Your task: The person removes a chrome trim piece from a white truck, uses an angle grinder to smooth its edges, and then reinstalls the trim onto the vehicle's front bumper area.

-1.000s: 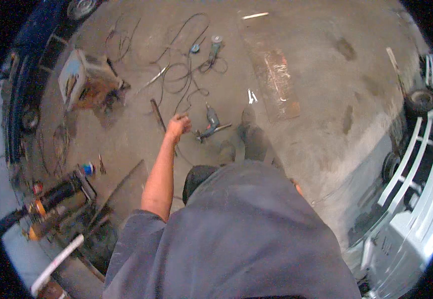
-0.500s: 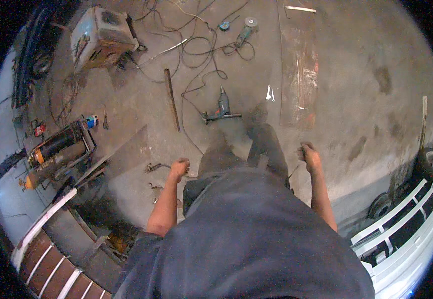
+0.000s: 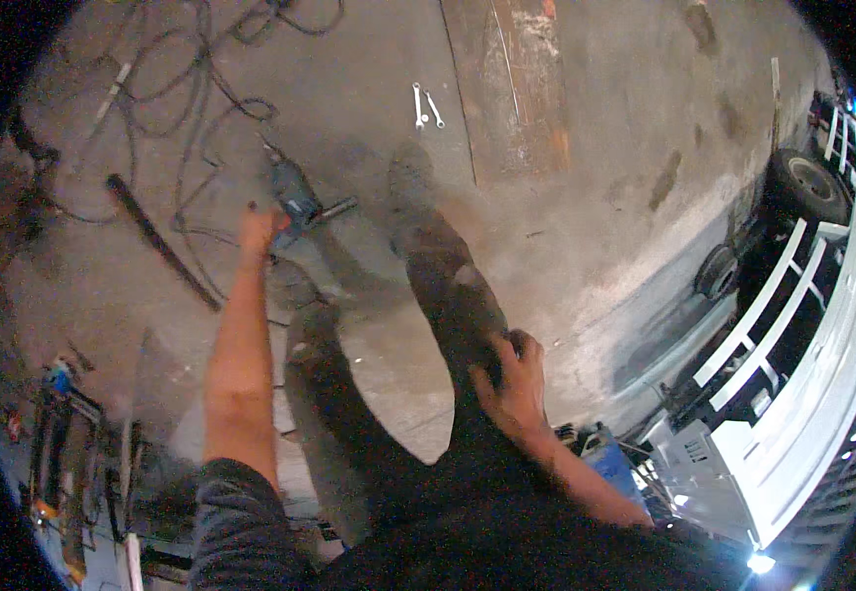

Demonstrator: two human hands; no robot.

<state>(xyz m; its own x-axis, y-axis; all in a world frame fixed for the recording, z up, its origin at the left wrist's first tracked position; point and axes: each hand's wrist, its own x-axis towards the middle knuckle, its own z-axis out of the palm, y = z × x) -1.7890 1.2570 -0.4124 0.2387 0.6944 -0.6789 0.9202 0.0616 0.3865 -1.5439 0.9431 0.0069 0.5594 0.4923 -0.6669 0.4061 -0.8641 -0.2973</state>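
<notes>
A dark blue-grey electric drill [image 3: 295,189] lies on the concrete floor, its narrow nose pointing away and a side handle sticking out to the right. My left hand [image 3: 262,229] reaches down to the drill's rear end, at or against its handle. Its fingers are smeared, so whether they close round the handle I cannot tell. My right hand [image 3: 517,382] rests on my bent right leg [image 3: 458,305], thumb and fingers spread apart, holding nothing. Farther out, two silver wrenches [image 3: 428,106] lie side by side on the floor.
Dark cables [image 3: 197,74] loop over the floor at far left, with a dark metal bar [image 3: 162,241] nearer. A rusty flat sheet [image 3: 517,89] lies at the top. White vehicle framework [image 3: 792,414] and a wheel [image 3: 810,187] stand at right.
I have bent lower, and the view has come closer to the floor. My left hand has reached out to the drill. My right hand has come in onto my leg.
</notes>
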